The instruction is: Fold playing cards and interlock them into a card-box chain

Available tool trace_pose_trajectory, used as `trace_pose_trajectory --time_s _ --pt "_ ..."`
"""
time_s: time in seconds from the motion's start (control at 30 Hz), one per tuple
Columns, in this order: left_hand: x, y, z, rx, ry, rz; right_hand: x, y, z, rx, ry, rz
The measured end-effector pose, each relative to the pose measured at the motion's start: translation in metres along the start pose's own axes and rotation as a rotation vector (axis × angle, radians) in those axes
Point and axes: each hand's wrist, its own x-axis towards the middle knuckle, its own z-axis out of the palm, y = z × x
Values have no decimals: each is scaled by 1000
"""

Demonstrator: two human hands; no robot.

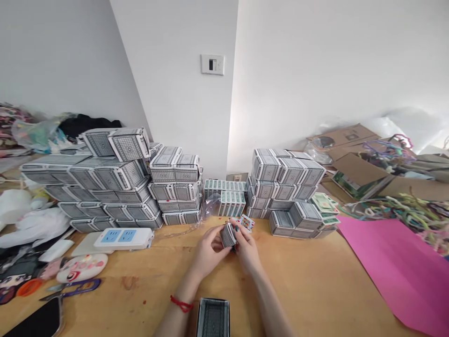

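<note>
Over the middle of the wooden table, my left hand (207, 252) and my right hand (247, 250) are closed around a small bundle of playing cards (228, 235) with grey patterned backs. Its far side is hidden, so I cannot tell how many cards are in it. Just behind my right fingers lie loose playing cards (246, 223), face up. Between my forearms, at the bottom edge, sits an open-topped box (213, 317) with the same grey card pattern inside. Green-edged card packs (232, 204) stand in rows behind my hands.
Tall stacks of grey card blocks rise at left (115, 175), centre left (177, 182) and right (286, 187). A power strip (123, 238), scissors (75, 288) and a phone (37, 320) lie at left. Pink paper (396, 271) and an open cardboard box (382, 182) are at right.
</note>
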Motion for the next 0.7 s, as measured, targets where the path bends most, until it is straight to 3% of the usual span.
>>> trace_pose_trajectory --time_s 0.27,0.7 --pt "0 -2 0 60 -33 53 6 9 -8 -17 -11 61" --pt "-3 -1 0 117 -49 86 5 4 -5 -133 -30 14"
